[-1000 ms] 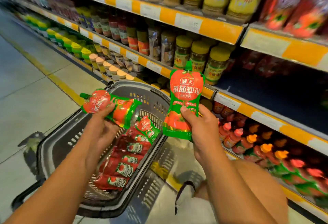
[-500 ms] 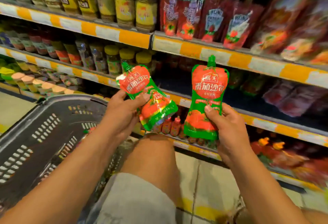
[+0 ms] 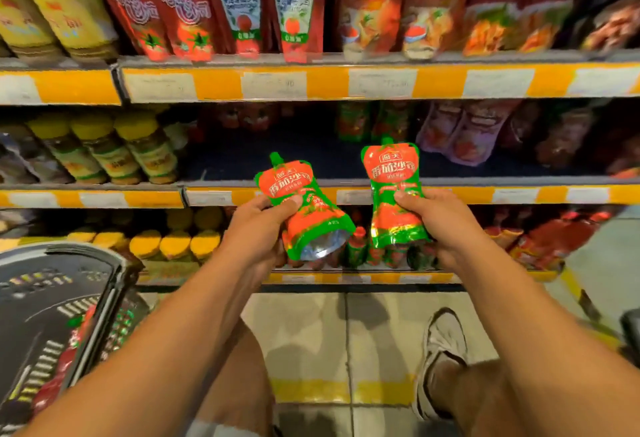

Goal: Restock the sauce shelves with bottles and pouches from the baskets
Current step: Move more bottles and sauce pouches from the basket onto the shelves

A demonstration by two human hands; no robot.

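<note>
My left hand point(image 3: 259, 228) grips a red and green sauce pouch point(image 3: 304, 208) tilted to the left, its silver base showing. My right hand point(image 3: 433, 221) holds a second, matching pouch point(image 3: 393, 190) upright by its middle. Both pouches hang in front of the middle shelf point(image 3: 485, 194), where a dark gap point(image 3: 277, 156) lies between jars and other pouches. The grey basket point(image 3: 52, 298) sits low at the left with more red pouches point(image 3: 72, 339) inside.
Heinz and other red pouches point(image 3: 270, 10) stand on the top shelf. Yellow-lidded jars point(image 3: 104, 145) fill the middle shelf's left. Small bottles point(image 3: 356, 246) line the bottom shelf. My knees and a shoe point(image 3: 443, 343) are on the tiled floor below.
The view has swung right, away from the basket and toward the shelves. Both hands have carried their pouches up in front of the middle shelf, closer together.
</note>
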